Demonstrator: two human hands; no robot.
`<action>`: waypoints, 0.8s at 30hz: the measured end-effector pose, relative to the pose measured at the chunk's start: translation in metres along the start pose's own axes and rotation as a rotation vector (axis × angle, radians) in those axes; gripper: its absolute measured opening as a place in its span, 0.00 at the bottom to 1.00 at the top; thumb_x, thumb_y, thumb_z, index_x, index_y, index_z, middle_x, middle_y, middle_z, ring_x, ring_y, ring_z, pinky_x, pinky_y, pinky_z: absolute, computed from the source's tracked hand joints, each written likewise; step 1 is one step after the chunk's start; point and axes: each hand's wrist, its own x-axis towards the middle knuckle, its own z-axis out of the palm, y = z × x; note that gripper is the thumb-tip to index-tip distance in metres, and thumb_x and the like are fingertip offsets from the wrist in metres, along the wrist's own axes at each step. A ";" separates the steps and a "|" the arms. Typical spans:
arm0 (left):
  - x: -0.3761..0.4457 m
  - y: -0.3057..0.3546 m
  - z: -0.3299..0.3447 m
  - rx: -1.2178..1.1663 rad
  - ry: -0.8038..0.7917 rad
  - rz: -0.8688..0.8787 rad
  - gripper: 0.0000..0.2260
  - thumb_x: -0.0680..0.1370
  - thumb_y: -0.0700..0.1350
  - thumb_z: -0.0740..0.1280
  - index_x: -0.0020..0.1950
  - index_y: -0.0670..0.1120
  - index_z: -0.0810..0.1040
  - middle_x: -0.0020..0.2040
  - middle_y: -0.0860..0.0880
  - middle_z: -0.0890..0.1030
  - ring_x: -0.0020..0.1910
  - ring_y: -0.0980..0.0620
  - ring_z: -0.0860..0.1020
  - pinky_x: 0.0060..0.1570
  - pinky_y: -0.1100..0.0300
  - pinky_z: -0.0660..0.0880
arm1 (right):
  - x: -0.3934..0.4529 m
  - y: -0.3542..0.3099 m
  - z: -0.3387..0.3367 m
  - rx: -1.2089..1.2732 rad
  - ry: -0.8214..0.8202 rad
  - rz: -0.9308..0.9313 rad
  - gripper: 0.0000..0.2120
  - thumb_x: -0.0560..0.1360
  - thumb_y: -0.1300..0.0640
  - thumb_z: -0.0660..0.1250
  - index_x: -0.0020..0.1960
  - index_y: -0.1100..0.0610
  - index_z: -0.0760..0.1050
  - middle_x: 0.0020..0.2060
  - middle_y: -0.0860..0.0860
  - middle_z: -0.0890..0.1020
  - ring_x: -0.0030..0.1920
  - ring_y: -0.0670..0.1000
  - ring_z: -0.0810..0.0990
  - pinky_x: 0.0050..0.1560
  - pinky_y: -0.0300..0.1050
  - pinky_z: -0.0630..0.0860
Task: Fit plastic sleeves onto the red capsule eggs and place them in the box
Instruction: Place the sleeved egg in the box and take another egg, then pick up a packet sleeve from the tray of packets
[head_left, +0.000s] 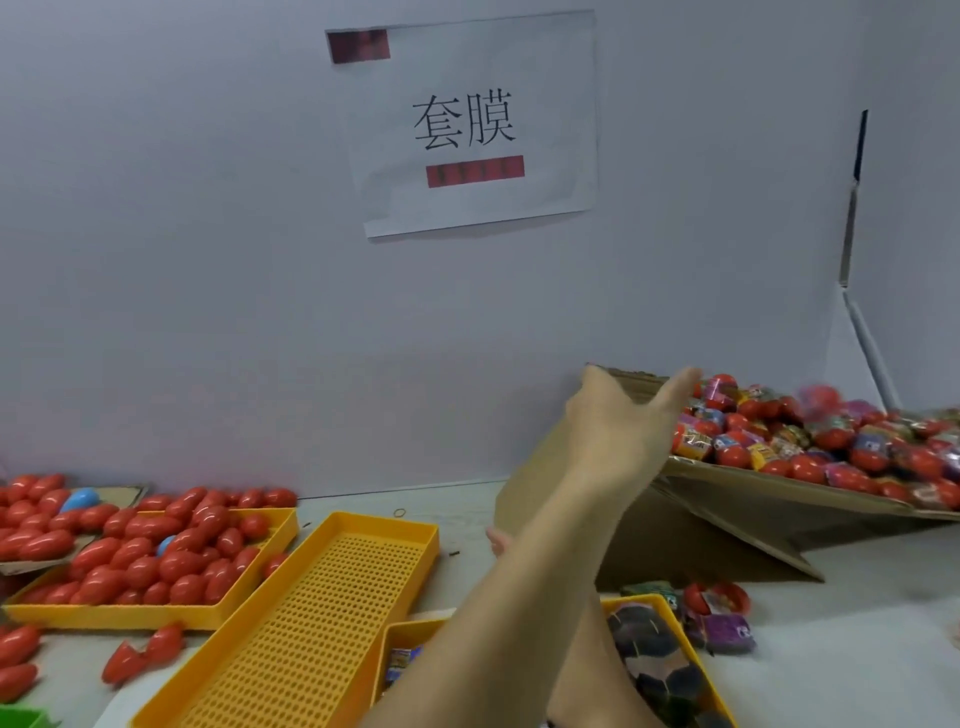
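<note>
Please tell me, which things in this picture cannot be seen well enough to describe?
Head view only:
- Red thing above the box: motion blur, so whether it wears a sleeve is unclear.
- Prints on the wrapped eggs: too small.
- Red strips on the paper sign: blurred.
- Near tray: partly behind the forearm of the left hand, cut by the bottom edge.
- Right hand: only a sliver at the right edge.

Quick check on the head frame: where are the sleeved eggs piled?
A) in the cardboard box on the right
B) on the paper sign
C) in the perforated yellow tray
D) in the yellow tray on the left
A: the cardboard box at right holds the heap of sleeved eggs, with the open hand stretched toward it; the perforated yellow tray has none, and the left yellow tray holds bare red eggs.
</note>
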 end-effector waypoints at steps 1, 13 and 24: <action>-0.001 -0.018 -0.010 0.081 0.052 0.085 0.33 0.74 0.64 0.68 0.72 0.47 0.67 0.67 0.49 0.74 0.62 0.52 0.74 0.58 0.56 0.74 | -0.001 -0.004 0.000 -0.041 0.028 -0.015 0.06 0.83 0.54 0.61 0.51 0.45 0.65 0.49 0.40 0.71 0.50 0.37 0.70 0.48 0.22 0.59; 0.009 -0.206 -0.257 0.647 0.480 -0.128 0.08 0.76 0.39 0.67 0.53 0.40 0.82 0.50 0.42 0.84 0.52 0.44 0.80 0.53 0.55 0.75 | 0.004 -0.025 0.017 -0.242 -0.003 -0.085 0.18 0.76 0.58 0.69 0.52 0.33 0.76 0.45 0.32 0.79 0.53 0.29 0.73 0.51 0.26 0.71; 0.061 -0.242 -0.307 1.211 0.061 -0.240 0.12 0.77 0.36 0.65 0.59 0.43 0.77 0.58 0.42 0.79 0.55 0.43 0.78 0.48 0.55 0.75 | 0.011 -0.024 0.019 -0.257 0.003 -0.088 0.23 0.73 0.62 0.72 0.45 0.31 0.75 0.41 0.35 0.81 0.52 0.31 0.75 0.47 0.27 0.72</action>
